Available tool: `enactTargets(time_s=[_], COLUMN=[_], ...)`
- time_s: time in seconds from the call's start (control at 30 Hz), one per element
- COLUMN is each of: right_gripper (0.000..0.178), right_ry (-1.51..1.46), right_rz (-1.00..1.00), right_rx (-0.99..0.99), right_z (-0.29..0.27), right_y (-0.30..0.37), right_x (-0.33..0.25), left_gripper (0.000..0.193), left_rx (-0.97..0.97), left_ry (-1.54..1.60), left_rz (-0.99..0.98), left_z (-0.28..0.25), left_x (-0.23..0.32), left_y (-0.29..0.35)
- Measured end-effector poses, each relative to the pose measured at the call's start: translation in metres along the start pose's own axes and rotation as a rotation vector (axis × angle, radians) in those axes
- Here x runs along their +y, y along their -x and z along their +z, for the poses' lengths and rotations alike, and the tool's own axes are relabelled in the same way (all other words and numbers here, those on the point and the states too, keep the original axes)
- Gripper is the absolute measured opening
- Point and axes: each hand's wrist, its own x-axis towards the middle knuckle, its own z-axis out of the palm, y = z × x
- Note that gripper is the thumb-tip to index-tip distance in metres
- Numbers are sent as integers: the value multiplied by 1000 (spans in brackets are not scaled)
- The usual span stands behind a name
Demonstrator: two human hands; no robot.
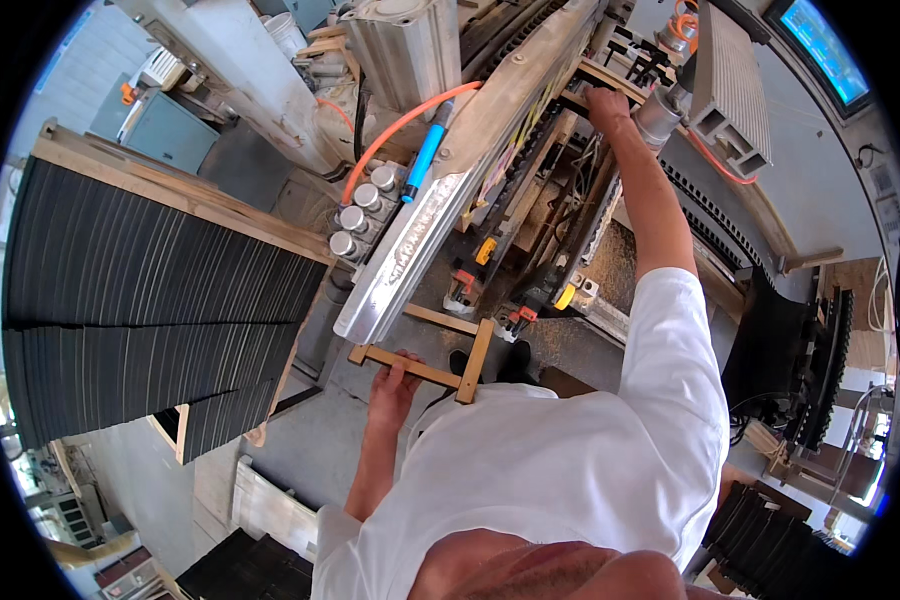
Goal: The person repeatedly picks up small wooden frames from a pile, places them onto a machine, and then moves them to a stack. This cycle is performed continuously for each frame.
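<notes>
My left hand (392,392), low in front of my body, grips a narrow wooden frame (410,367) by one of its bars. The frame's short crosspiece (476,362) lies near my shirt, and part of the frame passes behind the metal beam. My right arm stretches far forward into the machine. There my right hand (607,108) is closed at a wooden bar (612,80) at the far end of the machine's rails (548,200); its fingertips are partly hidden.
A long metal beam (440,200) with a blue marker (427,155) and an orange air hose (370,150) runs between my hands. Stacked dark strips (150,290) stand at the left. A metal cylinder (660,118) is close to my right wrist. A lit screen (825,50) hangs upper right.
</notes>
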Motion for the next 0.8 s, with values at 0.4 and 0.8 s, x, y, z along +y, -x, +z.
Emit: enactTargets(time_s=[0.4,0.8], right_gripper=[22,41], right_ry=[-134,-126], right_rz=[-44,-121], right_rx=[-169,-200], right_z=[-7,-18], right_y=[-14,-15], right_x=[11,12], left_gripper=[31,29], left_rx=[69,146], left_ry=[-3,-1], left_rz=[0,63], left_z=[-7,23], left_x=[-17,-68], left_y=[-28,-32])
